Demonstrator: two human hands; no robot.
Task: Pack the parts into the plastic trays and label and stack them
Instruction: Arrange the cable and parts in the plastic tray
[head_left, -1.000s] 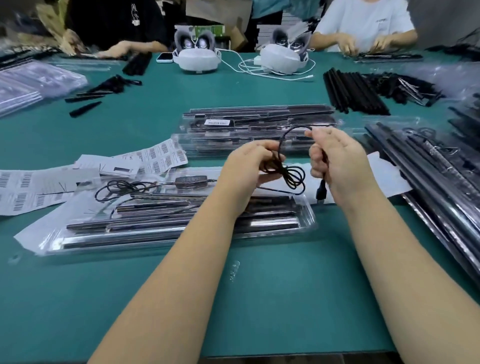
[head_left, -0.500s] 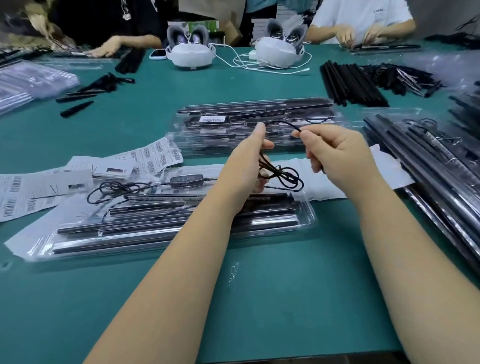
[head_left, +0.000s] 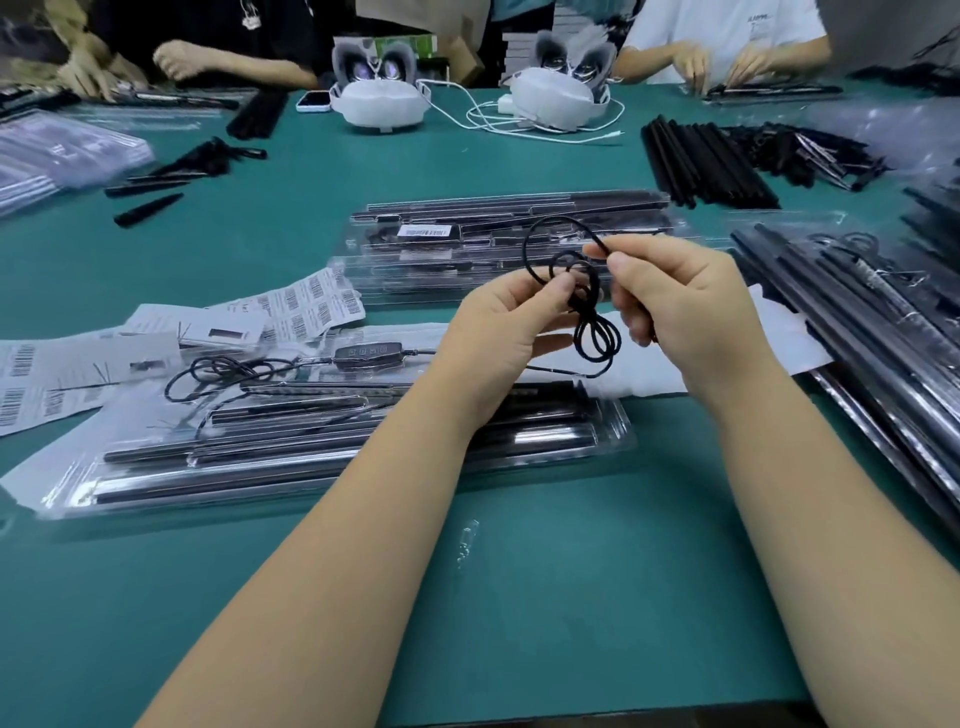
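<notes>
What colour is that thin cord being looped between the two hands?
Black, a thin round cable, clearest in the head view.

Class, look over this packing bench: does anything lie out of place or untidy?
Yes. Barcode label sheets lie scattered and overlapping left of the hands, and a loose black cable sprawls across the nearest plastic tray instead of sitting in a slot. A small clear scrap lies on the green table.

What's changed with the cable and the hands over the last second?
The right hand let its fistful of black cable go and now pinches one strand at the fingertips; the plug that hung below it is out of sight. A bigger loop stands above the hands. The left hand keeps gripping the coil. The open tray below, with its inline controller, stays put.
</notes>
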